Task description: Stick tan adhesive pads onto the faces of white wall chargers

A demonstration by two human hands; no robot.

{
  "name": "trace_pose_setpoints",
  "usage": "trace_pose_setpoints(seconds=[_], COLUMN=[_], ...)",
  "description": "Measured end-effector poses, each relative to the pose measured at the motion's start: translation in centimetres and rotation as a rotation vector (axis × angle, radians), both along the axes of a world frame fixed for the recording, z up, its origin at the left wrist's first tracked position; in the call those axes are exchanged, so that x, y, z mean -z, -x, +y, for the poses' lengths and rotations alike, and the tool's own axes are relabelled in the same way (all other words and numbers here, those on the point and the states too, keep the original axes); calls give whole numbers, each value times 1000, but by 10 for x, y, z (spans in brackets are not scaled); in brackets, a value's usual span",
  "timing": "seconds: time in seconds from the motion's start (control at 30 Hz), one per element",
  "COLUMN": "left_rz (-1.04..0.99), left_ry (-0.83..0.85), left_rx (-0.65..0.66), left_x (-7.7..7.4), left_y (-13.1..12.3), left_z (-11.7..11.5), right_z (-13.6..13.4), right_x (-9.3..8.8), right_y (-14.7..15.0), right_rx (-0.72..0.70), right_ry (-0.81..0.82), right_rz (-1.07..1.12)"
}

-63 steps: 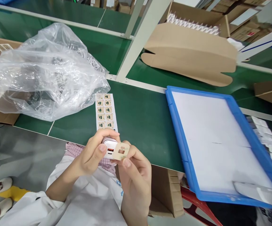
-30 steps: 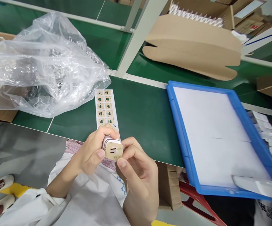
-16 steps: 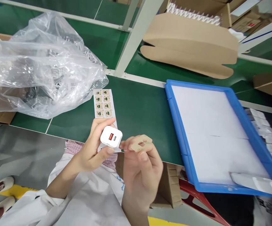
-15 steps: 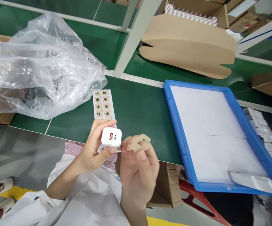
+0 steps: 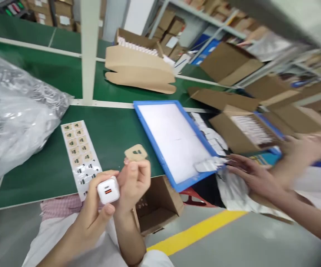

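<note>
A white charger block with two ports, one of them orange-red inside, is gripped in my left hand, its port face turned up. Between the thumb and finger of my right hand is a tan sticker with cut-outs in its middle. It is raised above the charger and apart from it. Just beyond my left hand, a white sticker sheet lies on the green table, with rows of tan stickers at its far end and peeled spots nearer me.
A clear plastic bag of cables lies at the left. A blue-rimmed tray with a white lining is to the right. Beyond it a co-worker's hands work near a cardboard box. Under the table edge stands an open carton.
My view has swung to the right, bringing the co-worker's hands in. The charger has turned in my left hand, so its ports face differently. My right hand has lifted the sticker above the charger.
</note>
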State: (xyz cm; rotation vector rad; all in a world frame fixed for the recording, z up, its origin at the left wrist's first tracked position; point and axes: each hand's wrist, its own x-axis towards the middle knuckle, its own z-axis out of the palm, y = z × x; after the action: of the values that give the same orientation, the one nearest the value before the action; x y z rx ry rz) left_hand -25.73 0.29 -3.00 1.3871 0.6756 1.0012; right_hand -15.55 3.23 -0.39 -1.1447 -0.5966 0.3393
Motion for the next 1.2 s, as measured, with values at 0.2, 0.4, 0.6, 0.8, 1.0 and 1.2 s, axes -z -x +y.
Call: trace_pose_setpoints(seconds=[0.2, 0.4, 0.6, 0.8, 1.0, 1.2], left_rz=[21, -6, -69, -26, -9, 21], left_ry=[63, -58, -145, -204, -207, -234], left_rx=[-169, -86, 76, 45, 33, 15], left_x=[2, 1, -7, -14, -14, -14], left_y=[-3, 7, 12, 19, 22, 23], left_z=[3, 18, 19, 19, 21, 21], right_z=[-1, -36, -59, -60, -56, -56], right_x=[1, -5, -10, -8, -9, -12], right_y=[-6, -26, -20, -20, -21, -18], right_rx=[-227, -672, -794, -875, -918, -886], right_ry=[-27, 54, 203, 263, 266, 279], right_rz=[76, 183, 157, 71, 77, 64])
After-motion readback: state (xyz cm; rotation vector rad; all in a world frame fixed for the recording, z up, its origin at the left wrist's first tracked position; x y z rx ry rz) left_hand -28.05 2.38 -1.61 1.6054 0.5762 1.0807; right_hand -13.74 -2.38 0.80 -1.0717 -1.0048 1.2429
